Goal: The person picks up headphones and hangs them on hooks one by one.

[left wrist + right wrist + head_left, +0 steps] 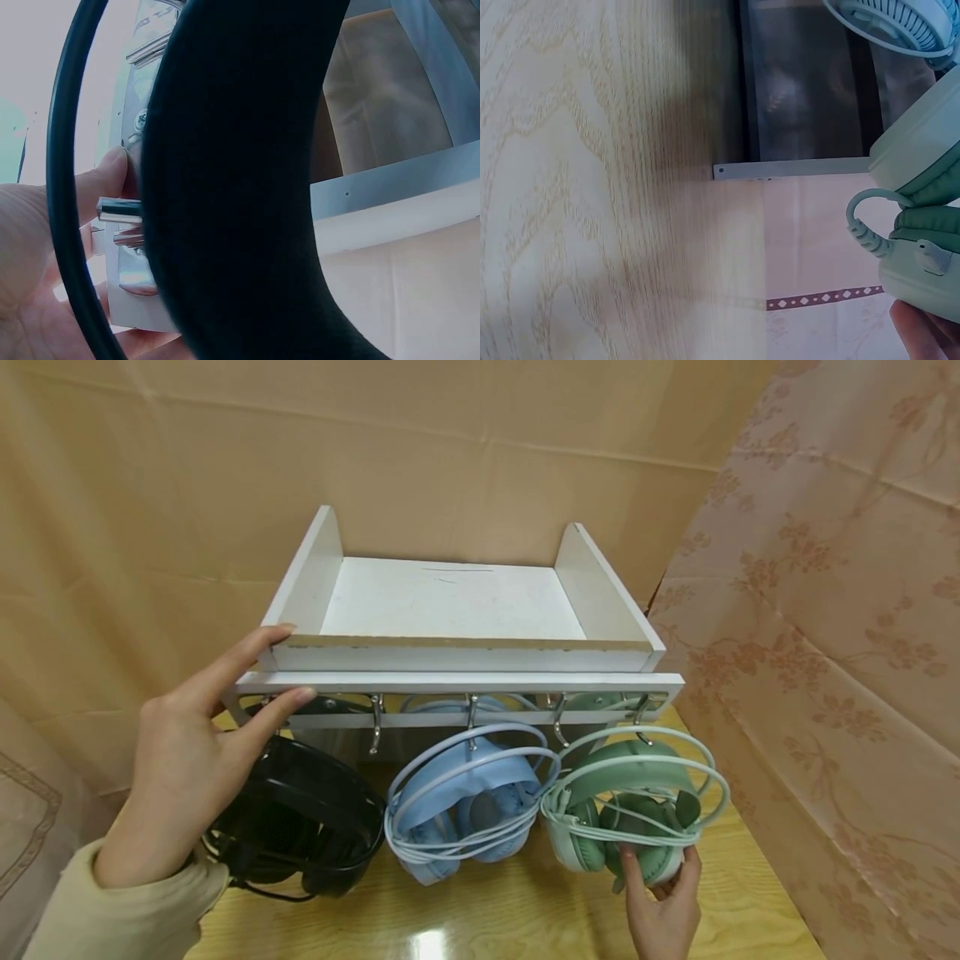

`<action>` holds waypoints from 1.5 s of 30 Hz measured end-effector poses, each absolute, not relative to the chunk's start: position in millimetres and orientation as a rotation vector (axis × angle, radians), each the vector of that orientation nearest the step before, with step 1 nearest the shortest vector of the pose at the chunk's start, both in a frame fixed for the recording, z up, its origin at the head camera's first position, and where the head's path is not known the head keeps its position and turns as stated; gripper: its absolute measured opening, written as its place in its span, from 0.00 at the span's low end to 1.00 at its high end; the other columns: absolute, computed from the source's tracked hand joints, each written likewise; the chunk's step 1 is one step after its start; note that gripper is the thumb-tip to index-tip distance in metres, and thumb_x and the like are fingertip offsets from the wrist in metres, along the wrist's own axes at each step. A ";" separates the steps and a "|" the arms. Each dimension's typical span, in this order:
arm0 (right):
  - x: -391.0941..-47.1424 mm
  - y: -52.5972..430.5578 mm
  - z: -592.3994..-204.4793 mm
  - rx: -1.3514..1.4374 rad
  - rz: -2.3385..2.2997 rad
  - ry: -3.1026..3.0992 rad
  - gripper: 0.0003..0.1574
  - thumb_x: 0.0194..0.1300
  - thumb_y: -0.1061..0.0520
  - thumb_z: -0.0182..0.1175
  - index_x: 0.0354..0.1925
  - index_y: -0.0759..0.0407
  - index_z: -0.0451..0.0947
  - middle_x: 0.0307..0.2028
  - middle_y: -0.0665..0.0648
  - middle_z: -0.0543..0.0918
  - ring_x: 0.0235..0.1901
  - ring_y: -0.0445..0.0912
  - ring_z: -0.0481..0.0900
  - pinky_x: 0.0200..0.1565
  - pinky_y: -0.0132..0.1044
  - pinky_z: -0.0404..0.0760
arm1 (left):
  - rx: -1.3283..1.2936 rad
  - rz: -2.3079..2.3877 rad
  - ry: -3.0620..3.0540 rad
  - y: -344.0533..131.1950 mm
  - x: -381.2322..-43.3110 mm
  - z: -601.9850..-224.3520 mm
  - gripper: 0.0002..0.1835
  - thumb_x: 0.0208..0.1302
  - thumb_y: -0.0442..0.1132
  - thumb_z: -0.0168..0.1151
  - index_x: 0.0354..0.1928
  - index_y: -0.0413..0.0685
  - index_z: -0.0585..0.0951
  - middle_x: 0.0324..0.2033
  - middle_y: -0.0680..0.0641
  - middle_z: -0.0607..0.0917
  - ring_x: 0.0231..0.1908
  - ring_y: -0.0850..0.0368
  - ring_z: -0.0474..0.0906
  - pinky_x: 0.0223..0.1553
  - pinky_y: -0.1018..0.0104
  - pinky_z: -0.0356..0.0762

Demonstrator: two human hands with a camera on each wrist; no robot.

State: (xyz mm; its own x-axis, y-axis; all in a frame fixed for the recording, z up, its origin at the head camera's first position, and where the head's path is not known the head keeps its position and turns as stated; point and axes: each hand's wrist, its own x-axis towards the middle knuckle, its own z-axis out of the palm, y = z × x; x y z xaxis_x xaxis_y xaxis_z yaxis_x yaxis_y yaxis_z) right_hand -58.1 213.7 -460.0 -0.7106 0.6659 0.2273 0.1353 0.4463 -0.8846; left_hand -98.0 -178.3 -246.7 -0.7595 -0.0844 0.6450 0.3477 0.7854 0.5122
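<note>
My left hand (183,743) grips the left end of a white hook rack (465,681), thumb on the metal-faced front rail and index finger over the top. Black headphones (307,789) hang just below that hand; in the left wrist view their dark headband (232,180) hides much of the rail. With my right hand (663,906) I hold the lower ear cup of green headphones (630,760), which hang at the rack's right end with their cable looped around them. Blue headphones (480,768), also wrapped in cable, hang in the middle between the other two.
Silver hooks (376,727) line the rail, one bare between the black and blue headphones. A white open shelf (450,602) with side walls sits above and behind. Below is a wooden table (525,910); beige cloth (450,460) and flowered cloth (840,652) hang around.
</note>
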 end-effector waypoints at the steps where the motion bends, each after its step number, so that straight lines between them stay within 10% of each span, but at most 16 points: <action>1: -57.8 213.7 -459.3 -0.675 1.245 -2.139 0.44 0.56 0.53 0.65 0.67 0.54 0.56 0.45 0.69 0.79 0.28 0.17 0.68 0.30 0.12 0.69 | -0.196 -0.830 -2.297 -178.2 -98.1 -246.7 0.33 0.48 0.43 0.72 0.57 0.73 0.74 0.48 0.43 0.81 0.12 0.70 0.52 0.12 0.72 0.48; 10: -56.0 214.0 -452.5 -0.696 1.313 -2.072 0.44 0.56 0.58 0.65 0.67 0.53 0.57 0.37 0.30 0.70 0.33 0.19 0.71 0.35 0.11 0.69 | -0.196 -0.842 -2.302 -177.8 -98.4 -246.6 0.33 0.48 0.42 0.72 0.58 0.73 0.74 0.47 0.44 0.81 0.12 0.70 0.54 0.12 0.72 0.49; 18: -55.4 215.3 -448.1 -0.622 1.412 -1.983 0.44 0.56 0.61 0.64 0.67 0.54 0.57 0.54 0.55 0.68 0.43 0.24 0.69 0.42 0.10 0.66 | -0.187 -0.842 -2.288 -177.1 -99.0 -247.0 0.33 0.46 0.42 0.73 0.57 0.72 0.75 0.43 0.44 0.82 0.12 0.69 0.50 0.12 0.71 0.46; 45: -49.5 219.6 -436.3 -0.468 1.461 -1.869 0.46 0.53 0.72 0.62 0.67 0.59 0.56 0.52 0.40 0.68 0.51 0.30 0.68 0.49 0.16 0.65 | -0.244 -0.758 -2.265 -177.5 -97.2 -247.7 0.38 0.45 0.40 0.74 0.60 0.72 0.72 0.50 0.45 0.81 0.15 0.72 0.46 0.15 0.72 0.47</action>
State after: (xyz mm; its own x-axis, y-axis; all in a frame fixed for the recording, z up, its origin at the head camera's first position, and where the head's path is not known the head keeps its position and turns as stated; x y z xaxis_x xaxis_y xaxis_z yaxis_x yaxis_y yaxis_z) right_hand -49.5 219.6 -436.3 -0.6838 0.6620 0.3068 -0.1381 0.2955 -0.9453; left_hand -97.2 -177.5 -247.7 -0.7202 -0.0467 0.6922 0.3793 0.8090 0.4492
